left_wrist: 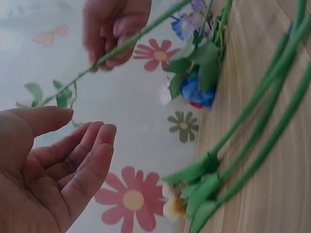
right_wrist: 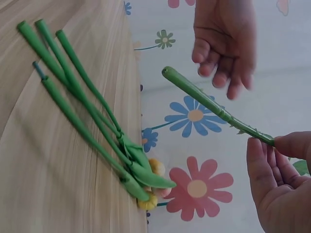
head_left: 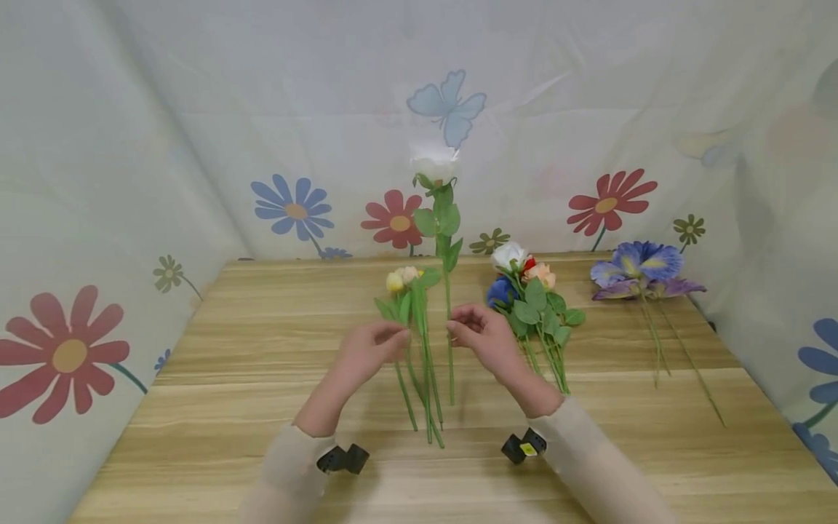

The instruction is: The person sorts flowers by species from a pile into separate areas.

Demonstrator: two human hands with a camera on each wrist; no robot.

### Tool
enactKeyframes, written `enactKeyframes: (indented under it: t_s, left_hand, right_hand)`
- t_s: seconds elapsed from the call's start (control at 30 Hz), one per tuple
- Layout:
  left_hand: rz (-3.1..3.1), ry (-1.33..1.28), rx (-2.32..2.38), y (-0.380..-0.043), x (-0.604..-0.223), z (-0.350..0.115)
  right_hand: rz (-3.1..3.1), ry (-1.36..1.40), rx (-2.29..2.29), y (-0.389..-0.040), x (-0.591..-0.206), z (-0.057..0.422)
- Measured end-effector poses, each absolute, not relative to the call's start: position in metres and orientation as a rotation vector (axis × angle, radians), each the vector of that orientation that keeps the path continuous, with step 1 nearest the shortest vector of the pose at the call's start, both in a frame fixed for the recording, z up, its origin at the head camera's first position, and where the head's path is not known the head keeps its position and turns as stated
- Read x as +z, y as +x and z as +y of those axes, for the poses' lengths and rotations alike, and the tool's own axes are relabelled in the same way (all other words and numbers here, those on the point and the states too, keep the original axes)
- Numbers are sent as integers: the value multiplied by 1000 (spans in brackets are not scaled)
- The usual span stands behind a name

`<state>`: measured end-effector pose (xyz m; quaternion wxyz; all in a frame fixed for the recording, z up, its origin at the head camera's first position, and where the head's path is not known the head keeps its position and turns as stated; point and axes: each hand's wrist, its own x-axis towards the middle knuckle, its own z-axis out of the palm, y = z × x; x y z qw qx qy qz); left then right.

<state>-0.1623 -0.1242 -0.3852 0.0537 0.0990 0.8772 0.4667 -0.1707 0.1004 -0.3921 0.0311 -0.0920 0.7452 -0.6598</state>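
My right hand point(head_left: 487, 338) pinches the green stem of a white artificial rose point(head_left: 435, 172) between thumb and fingertips. The stem stands upright above the table, bloom at the top; its lower end point(right_wrist: 187, 87) pokes out past my fingers in the right wrist view. My left hand point(head_left: 373, 349) hovers just left of the stem, fingers loosely bent and nothing between thumb and fingers point(left_wrist: 80, 182). Below, between my hands, artificial tulips point(head_left: 399, 280) with yellow and pale pink heads lie on the table, their stems point(right_wrist: 80, 92) pointing toward me.
Right of my right hand lies a bunch of artificial roses point(head_left: 533, 298) in white, red, peach and blue. Farther right are purple-blue irises point(head_left: 644, 263) with long thin stems. The wooden table point(head_left: 196, 407) ends at a flower-printed backdrop point(head_left: 314, 131) behind and at both sides.
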Motion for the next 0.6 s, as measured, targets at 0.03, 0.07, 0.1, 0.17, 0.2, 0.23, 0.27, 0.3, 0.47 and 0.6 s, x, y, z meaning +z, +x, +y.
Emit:
enactKeyframes:
  t_s: [0.03,0.07,0.1,0.17,0.2,0.23,0.27,0.3,0.47,0.6]
  left_hand:
    - [2684,295,1400,-162,-386,-129]
    - [2694,294,1389,-162,-387,-133]
    - [2699,300,1382,-162,-388,-137]
    - [2709,313,1373,-161,-390,-145]
    - [2714,316,1366,-161,-390,-148]
    - [2719,322,1355,-160,-391,-152]
    - [2722,324,1347,-159,-392,-155]
    - [2723,320,1340,-158,-393,-158]
    - [2735,265,1303,-156,-397,-173]
    - [2757,222,1277,-154,-398,-183]
  right_hand:
    - [2306,-276,-2023,-170,-392,104]
    - [2314,-274,-2014,-170,-392,107]
    - [2316,-269,-2009,-169,-392,110]
    - [2327,-259,-1997,-169,-393,116]
    - [2331,-250,-1991,-168,-393,120]
    - [2335,-246,-1985,-168,-394,123]
    - [2335,-240,-1984,-167,-394,126]
    - [2338,-234,-1979,-167,-394,129]
    - [2374,-186,-1930,-163,-393,147]
    - [2407,-164,-1881,-161,-394,161]
